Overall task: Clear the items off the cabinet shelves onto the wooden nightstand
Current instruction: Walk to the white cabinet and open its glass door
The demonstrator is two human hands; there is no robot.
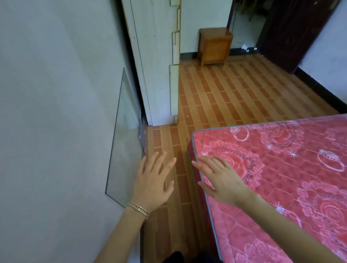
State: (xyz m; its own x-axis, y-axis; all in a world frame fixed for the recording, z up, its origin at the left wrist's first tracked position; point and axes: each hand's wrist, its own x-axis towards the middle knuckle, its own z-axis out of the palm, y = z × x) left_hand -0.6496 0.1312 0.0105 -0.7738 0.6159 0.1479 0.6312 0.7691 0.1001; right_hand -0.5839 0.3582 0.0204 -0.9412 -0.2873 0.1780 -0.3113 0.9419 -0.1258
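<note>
Low in the frame, the left hand (153, 182) and right hand (220, 179) stretched forward with fingers spread flat, holding nothing. The left hand, thin bracelets (139, 209) at its wrist, hovered beside a glass pane (123, 145) leaning on the wall; the right lay over the corner of the red mattress (290, 176). At centre stood the white cabinet (155, 58). Beyond it, in the upper middle, the wooden nightstand (214, 46) stood on the tiled floor (236, 92).
</note>
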